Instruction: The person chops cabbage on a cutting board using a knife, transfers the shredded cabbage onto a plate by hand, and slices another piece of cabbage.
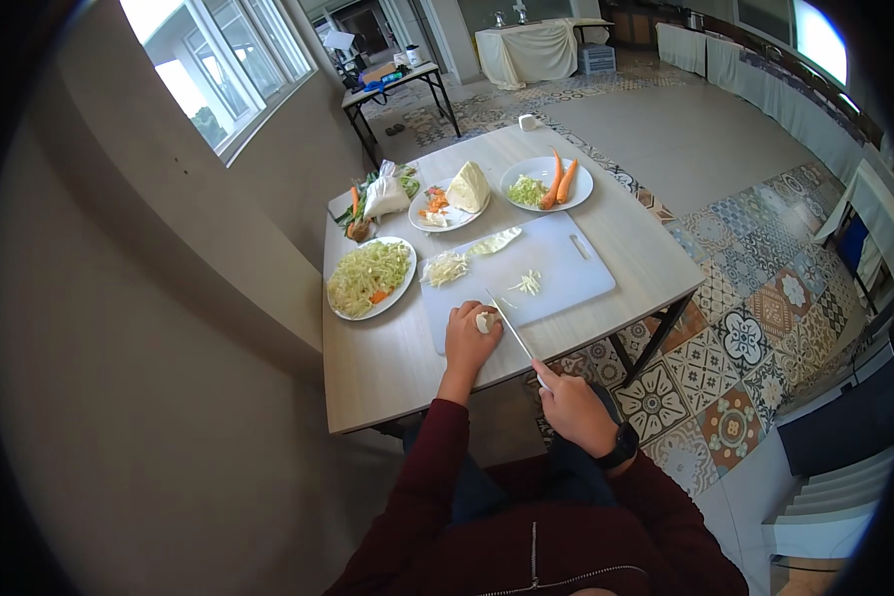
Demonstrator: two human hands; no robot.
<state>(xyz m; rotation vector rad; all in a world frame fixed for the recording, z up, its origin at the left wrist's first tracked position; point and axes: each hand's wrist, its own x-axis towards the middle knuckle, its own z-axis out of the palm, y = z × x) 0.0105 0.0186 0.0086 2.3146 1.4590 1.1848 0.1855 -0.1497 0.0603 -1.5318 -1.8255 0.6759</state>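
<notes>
My left hand (471, 338) is closed around a small pale vegetable piece (484, 322) at the near edge of the white cutting board (576, 283). My right hand (576, 409) grips a knife (513, 331) by its handle. The blade slants up and left, beside the pale piece; whether it touches is too small to tell. Thin pale strips (528, 283) lie on the board beyond the knife. Farther left on the board are a heap of shredded cabbage (445, 267) and a flat cabbage leaf piece (496, 241).
Left of the board stands a plate of shredded cabbage (371, 278). Behind are a cabbage wedge (468, 188) on a plate, whole carrots (563, 183) with chopped greens on another plate, and a plastic bag (385, 196) among vegetables. A wall (268, 228) runs along the table's left side.
</notes>
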